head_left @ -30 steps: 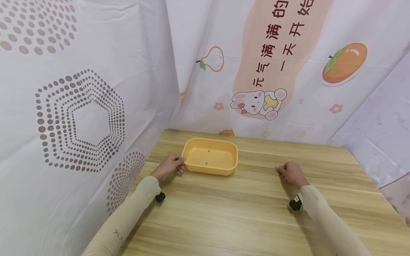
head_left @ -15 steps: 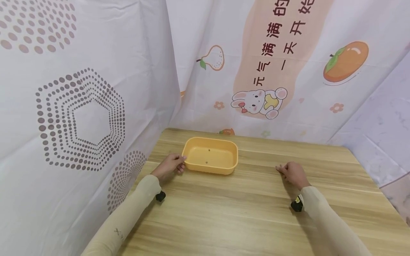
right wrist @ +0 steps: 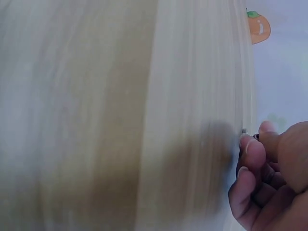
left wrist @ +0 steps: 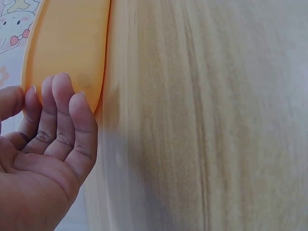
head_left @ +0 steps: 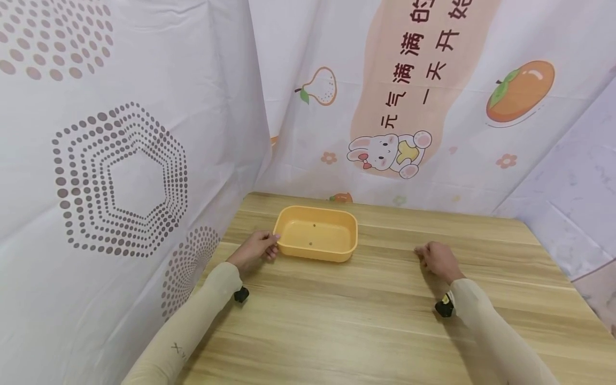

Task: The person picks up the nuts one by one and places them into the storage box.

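Observation:
A shallow yellow plastic basin (head_left: pixel 315 255) sits toward the back of the table. My left hand (head_left: pixel 256 248) pinches the rim at its left end between thumb and index finger; the other fingers curl loosely against the outside in the left wrist view. Inside the basin lie two tiny dark pieces (head_left: pixel 314 225), too small to identify. Well to the right of the basin, my right hand (head_left: pixel 439 261) is just above or on the tabletop. Its thumb and fingertips pinch a tiny dark metallic piece (right wrist: pixel 256 137), mostly hidden by the fingers.
The wood-grain table (head_left: pixel 337 321) stretches in front of both arms. A patterned white curtain (head_left: pixel 135 187) hangs along its left side, and a printed cloth (head_left: pixel 298 160) hangs behind its back edge. Each wrist carries a small black camera (head_left: pixel 241 294).
My right hand's fingertips have drawn in slightly around the tiny piece. My left hand and the basin have stayed in place.

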Available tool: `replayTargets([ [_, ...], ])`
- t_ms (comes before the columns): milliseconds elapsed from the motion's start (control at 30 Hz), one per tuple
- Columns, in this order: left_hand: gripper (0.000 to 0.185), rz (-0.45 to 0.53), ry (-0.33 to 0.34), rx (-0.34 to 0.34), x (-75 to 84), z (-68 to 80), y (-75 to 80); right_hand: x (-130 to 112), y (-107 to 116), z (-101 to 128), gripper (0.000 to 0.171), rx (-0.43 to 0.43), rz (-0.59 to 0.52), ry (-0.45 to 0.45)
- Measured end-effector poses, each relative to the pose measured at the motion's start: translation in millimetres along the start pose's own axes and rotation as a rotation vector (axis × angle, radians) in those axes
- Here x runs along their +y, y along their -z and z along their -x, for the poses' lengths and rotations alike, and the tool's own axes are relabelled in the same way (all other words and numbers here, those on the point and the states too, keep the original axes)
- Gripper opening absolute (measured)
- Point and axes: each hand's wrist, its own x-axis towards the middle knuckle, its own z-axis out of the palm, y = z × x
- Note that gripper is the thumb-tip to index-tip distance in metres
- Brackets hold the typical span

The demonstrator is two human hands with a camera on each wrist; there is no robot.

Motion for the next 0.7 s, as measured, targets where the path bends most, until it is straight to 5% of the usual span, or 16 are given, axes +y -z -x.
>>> replayTargets([
  [700, 0.033, -0.001, -0.012, -0.020, 2.3, 1.3, 0.7, -26.5, 0.8, -1.8, 0.037, 0.080, 0.009, 0.100],
])
